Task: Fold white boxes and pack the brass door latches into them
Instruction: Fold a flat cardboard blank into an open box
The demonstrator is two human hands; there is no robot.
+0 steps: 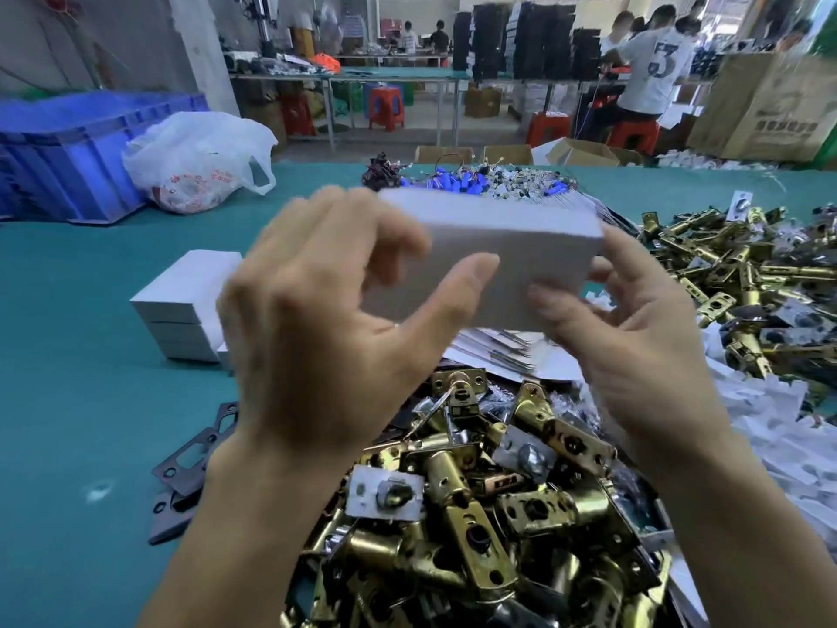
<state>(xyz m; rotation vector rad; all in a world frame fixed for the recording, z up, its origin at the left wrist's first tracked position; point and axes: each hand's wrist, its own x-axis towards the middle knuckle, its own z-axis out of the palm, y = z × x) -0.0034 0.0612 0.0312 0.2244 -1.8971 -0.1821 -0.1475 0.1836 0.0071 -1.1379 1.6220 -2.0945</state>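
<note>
Seemingly closed white box [507, 237] between left hand [326, 319] and right hand [634, 355]

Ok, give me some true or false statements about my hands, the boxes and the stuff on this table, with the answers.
1. The left hand and the right hand both hold one white box. True.
2. That box lies flat on the green table. False: it is held up in the air, off the table.
3. A stack of white boxes sits on the table to the left of the hands. True.
4. The blue crate stands at the table's right edge. False: it is at the far left, beside a white plastic bag.
5. Brass latches lie heaped below the hands. True.
</note>
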